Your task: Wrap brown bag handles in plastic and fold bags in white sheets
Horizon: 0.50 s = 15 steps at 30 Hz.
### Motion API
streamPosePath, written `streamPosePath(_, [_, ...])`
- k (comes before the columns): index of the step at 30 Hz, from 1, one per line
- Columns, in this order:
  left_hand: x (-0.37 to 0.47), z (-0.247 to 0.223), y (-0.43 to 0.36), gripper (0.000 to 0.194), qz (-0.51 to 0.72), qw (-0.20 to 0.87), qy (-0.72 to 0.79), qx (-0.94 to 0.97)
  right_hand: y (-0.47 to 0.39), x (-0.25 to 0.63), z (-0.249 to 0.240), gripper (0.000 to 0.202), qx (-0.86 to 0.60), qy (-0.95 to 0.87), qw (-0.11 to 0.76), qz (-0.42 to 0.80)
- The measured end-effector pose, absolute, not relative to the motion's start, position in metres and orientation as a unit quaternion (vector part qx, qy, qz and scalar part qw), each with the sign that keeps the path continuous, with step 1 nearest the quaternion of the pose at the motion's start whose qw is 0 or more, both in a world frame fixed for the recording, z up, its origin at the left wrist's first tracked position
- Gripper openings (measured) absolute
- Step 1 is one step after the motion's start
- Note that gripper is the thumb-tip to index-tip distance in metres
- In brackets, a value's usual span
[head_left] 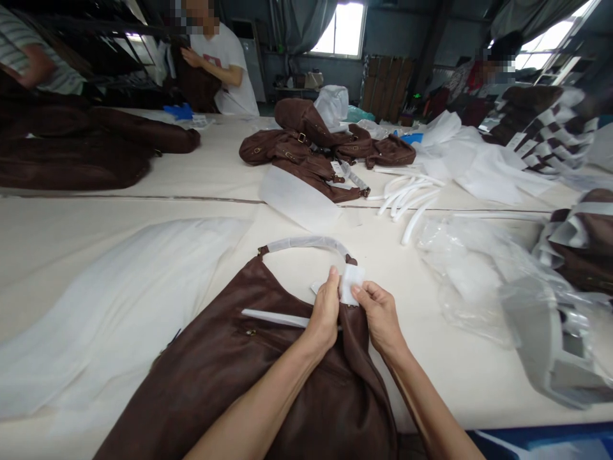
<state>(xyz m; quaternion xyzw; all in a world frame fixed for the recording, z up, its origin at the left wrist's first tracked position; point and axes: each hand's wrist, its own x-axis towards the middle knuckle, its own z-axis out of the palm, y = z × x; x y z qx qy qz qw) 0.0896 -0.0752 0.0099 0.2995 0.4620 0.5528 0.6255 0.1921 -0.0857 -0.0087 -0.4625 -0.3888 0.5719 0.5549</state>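
A large brown bag [215,358] lies on the pale table in front of me, its arched handle [309,242] covered in whitish wrapping. At the handle's right base is a small white piece [352,283]. My right hand [383,314] pinches this piece between thumb and bent fingers. My left hand [326,310] is closed at the bag's upper edge, just left of the white piece; what lies between its fingers is hidden. A white strip [275,317] sticks out near the bag's zipper, left of my left hand.
White sheeting [119,300] lies left. Brown bags [306,144] and white tubes [407,195] are beyond. Clear plastic [474,275] and a grey dispenser [541,345] are right. A person [225,64] in a white shirt stands across the table; others are at both sides.
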Motion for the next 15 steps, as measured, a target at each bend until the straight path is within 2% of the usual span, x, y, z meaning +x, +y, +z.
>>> streamPosePath(5, [0.085,0.005,-0.089,0.037,0.528,0.592,0.455,0.406,-0.085,0.199,-0.007,0.038,-0.490,-0.429,0.546,0.527])
streamPosePath(10, [0.086,0.005,-0.093,0.040,0.494,0.583,0.484,0.427,-0.079,0.207,-0.007,0.043,-0.511,-0.460,0.513,0.514])
streamPosePath(15, [0.089,0.010,-0.093,0.039,0.467,0.603,0.479,0.435,-0.092,0.219,0.003,0.039,-0.539,-0.500,0.495,0.462])
